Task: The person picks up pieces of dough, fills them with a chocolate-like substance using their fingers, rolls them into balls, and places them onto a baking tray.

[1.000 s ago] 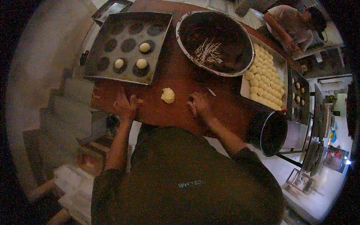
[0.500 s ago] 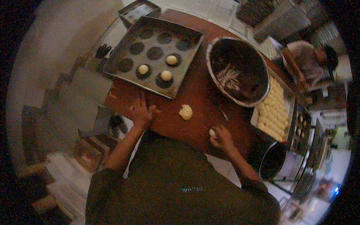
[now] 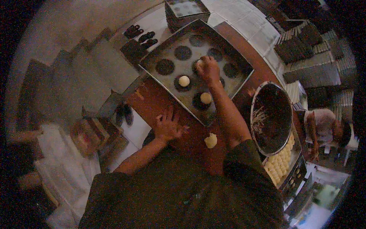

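Observation:
Over the dark square baking pan with round dark spots, my right hand pinches a small pale dough ball above a spot near the middle. Two more dough balls, one at left and one nearer me, sit on spots. Another is mostly hidden behind my right wrist. My left hand rests at the near table edge with fingers spread and nothing in it. A torn lump of dough lies on the reddish-brown table between my left hand and right arm.
A big round dark basin with floury streaks stands right of the pan. Beyond it, a tray holds rows of dough balls. Stacked pans stand behind; pan stacks and another person are at right.
My right hand has gone from the table's right side up to the pan, carrying the dough ball. My left hand stays near the table edge. The whole view has shifted.

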Action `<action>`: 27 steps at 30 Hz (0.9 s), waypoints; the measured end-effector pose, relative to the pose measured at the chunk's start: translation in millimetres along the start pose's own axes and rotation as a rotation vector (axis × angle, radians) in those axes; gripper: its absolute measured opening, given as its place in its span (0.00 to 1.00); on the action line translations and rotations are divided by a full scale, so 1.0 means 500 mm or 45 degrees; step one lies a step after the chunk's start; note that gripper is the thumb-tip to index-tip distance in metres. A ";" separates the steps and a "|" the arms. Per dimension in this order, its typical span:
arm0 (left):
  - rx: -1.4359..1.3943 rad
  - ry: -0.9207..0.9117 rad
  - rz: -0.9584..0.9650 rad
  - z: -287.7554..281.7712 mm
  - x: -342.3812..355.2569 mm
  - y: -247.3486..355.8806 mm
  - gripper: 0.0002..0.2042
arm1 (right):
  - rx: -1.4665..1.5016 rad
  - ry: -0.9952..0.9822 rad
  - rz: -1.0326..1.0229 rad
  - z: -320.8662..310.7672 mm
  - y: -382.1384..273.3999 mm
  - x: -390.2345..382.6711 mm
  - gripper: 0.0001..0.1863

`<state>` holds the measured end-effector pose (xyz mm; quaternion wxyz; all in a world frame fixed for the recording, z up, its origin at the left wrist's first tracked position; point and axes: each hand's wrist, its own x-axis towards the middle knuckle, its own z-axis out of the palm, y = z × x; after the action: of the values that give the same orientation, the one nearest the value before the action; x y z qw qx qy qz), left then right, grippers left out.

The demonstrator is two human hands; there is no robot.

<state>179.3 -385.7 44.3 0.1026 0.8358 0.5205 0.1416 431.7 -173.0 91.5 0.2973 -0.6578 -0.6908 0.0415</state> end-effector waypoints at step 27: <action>-0.466 0.344 0.330 -0.200 0.354 0.248 0.19 | -0.056 0.029 0.954 -0.475 -0.014 -0.946 0.13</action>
<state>323.3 -278.1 200.5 0.1628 0.8365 0.3838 0.3557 516.0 -694.5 120.8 0.2550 -0.8716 -0.3994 0.1253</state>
